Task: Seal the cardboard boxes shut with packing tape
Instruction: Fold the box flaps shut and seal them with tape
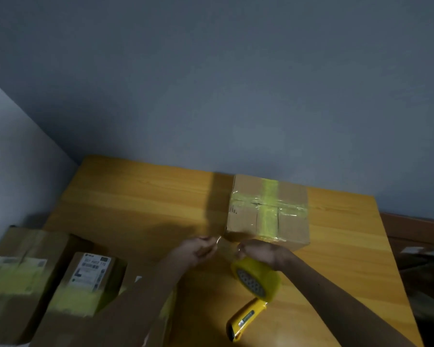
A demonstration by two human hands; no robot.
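Two hands pull tape off a yellow roll in front of a taped cardboard box.

The left hand (pixel 199 249) pinches the free end of a clear strip of tape (pixel 220 239), and the right hand (pixel 261 251) grips the top of the tape roll (pixel 258 276), which stands on edge on the wooden worktop (pixel 135 196). Just behind both hands sits the cardboard box (pixel 266 211), near the far edge by the wall, with yellowish tape crossing its top and running down its front face. A yellow utility knife (pixel 246 319) lies on the worktop just in front of the roll. To the left stand a large taped box (pixel 20 279) and a labelled box (pixel 93 279), both blurred.
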